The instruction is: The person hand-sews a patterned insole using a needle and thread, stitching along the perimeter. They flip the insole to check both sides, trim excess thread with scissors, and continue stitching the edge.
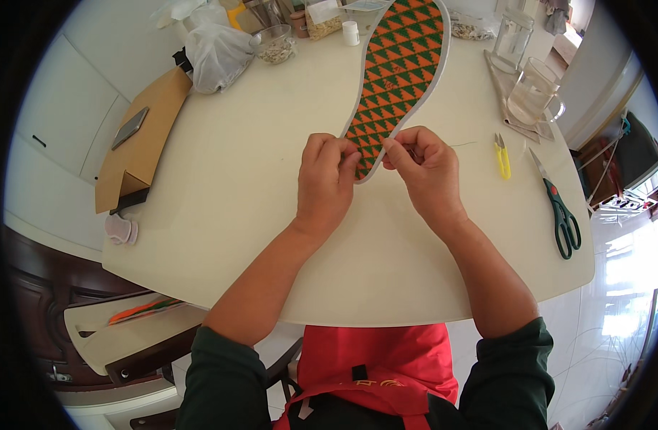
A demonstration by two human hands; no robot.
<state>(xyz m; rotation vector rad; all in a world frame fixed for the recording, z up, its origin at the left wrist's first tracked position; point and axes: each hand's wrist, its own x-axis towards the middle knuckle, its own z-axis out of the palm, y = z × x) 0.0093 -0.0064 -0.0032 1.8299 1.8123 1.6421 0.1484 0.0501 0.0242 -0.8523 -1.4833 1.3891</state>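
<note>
An embroidered shoe insole (401, 68) with an orange and green triangle pattern and a pale edge is held up over the white table (236, 179). My left hand (325, 175) pinches its lower end on the left side. Against the right edge, my right hand (429, 168) is closed, thumb and fingers at the rim; whether a needle sits between them is too small to see. A thin dark thread runs right from that hand across the tabletop. To the right lie yellow thread snips (503, 158) and green-handled scissors (558, 208).
A glass mug (533, 93) and a tall glass jar (513, 39) stand on a folded cloth at the far right. Cardboard (157, 129) bearing a phone (130, 129) lies left. A white plastic bag (216, 50), a glass bowl (275, 46) and a small white bottle (350, 33) line the back.
</note>
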